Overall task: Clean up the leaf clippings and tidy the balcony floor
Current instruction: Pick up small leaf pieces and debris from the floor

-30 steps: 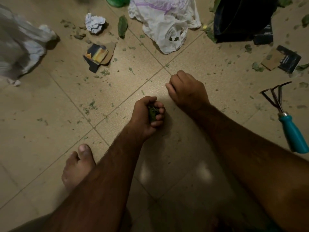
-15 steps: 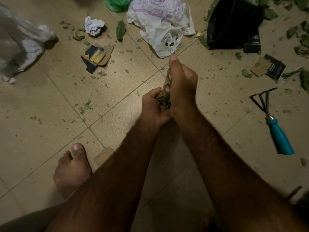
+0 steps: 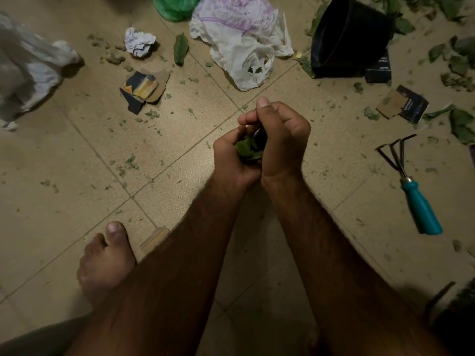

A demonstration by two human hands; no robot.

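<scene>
Tightly, my left hand [image 3: 231, 163] curled round the leaf clippings [image 3: 248, 150], my right hand [image 3: 282, 140] curled just right of them, whether gripping any I couldn't tell

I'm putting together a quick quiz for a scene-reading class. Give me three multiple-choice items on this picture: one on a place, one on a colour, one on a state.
1. Where is the hand rake? A in the pot; B on the floor at the person's right; C on the white bag.
2. What colour is its handle? A red; B yellow; C teal.
3. What is the left hand doing? A gripping green leaf pieces; B lying flat on a tile; C holding the rake.

Answers: 1 B, it lies on bare tile at the right; 2 C, the grip is blue-green; 3 A, its fingers curl round the leaves.
</scene>
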